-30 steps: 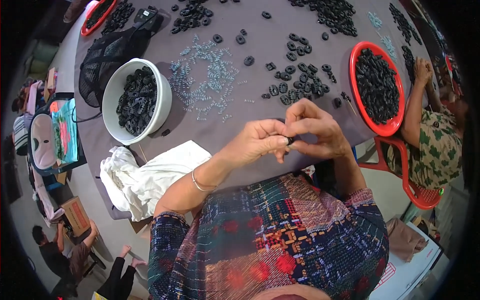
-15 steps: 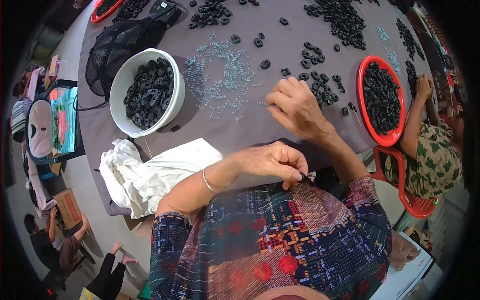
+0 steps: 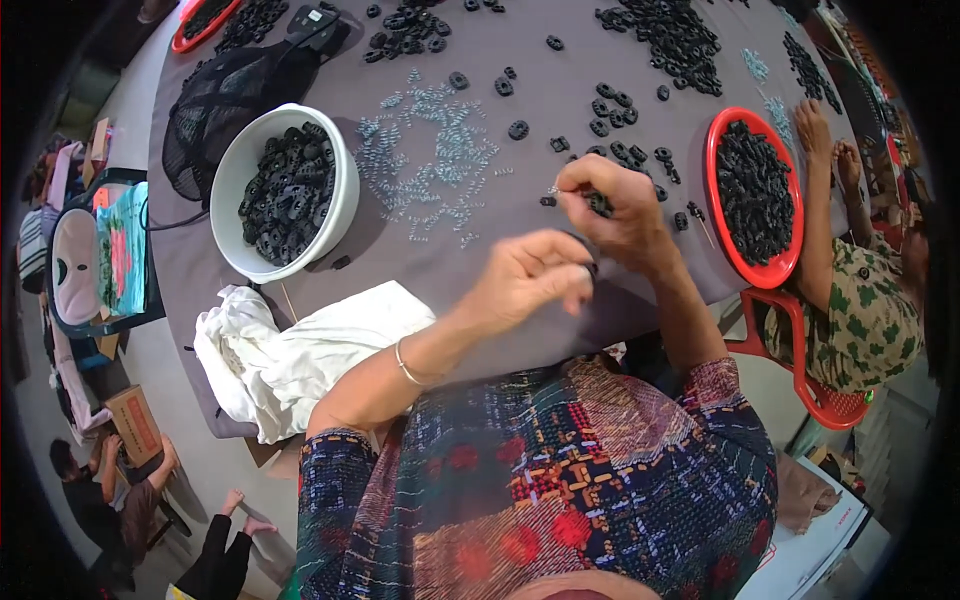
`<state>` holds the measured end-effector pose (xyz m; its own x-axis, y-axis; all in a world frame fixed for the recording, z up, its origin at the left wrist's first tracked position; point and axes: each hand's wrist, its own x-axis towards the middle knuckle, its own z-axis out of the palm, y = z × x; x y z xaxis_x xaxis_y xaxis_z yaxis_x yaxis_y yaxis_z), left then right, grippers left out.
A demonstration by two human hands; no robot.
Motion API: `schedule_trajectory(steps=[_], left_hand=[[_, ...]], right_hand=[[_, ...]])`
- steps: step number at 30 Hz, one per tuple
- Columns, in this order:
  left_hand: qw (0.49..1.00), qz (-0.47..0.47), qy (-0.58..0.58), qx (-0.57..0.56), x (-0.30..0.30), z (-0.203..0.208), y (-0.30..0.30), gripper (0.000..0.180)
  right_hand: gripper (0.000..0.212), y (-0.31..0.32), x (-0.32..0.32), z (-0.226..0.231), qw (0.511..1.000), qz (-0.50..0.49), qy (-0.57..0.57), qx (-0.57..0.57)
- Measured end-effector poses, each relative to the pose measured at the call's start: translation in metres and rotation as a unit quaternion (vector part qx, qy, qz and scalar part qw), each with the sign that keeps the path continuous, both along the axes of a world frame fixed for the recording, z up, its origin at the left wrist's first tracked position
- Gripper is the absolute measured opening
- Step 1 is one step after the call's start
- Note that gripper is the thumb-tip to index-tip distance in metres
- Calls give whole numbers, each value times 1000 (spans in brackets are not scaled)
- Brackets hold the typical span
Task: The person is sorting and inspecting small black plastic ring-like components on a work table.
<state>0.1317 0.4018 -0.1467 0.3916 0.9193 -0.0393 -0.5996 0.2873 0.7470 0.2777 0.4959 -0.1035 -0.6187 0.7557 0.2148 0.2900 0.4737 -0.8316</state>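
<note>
My left hand [image 3: 530,278], a bracelet on its wrist, is raised over the near edge of the table. Its thumb and fingers are closed on a small black plastic part, mostly hidden and slightly blurred. Just beyond it, my right hand [image 3: 622,208] is curled round a black oval plastic piece [image 3: 598,203] resembling a cord-lock body. A tiny pale spring seems to show at its fingertips. Loose springs [image 3: 440,150] lie spread to the left of my hands. Several black cord-lock pieces [image 3: 617,110] are scattered beyond my right hand.
A white bowl [image 3: 347,195] of black pieces stands at left, a red tray [image 3: 716,200] of smaller black parts at right. White cloth [image 3: 330,340] drapes the near-left edge. A black mesh bag [image 3: 215,125] lies behind the bowl. Another person's hands [image 3: 815,130] work at the right edge.
My left hand has risen from my lap to above the table edge, close to my right hand. My right hand has shifted slightly nearer, now with a black piece showing in it.
</note>
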Motion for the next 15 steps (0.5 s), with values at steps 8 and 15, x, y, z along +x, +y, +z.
schedule_trajectory(steps=[8, 15], left_hand=[[995, 47, -76, -51, -6, 0, 9, 20], [997, 52, -45, -47, -5, 0, 9, 19]], right_hand=[[14, -19, 37, 9, 974, 28, 130, -186], [14, -27, 33, 20, 996, 14, 78, 28]])
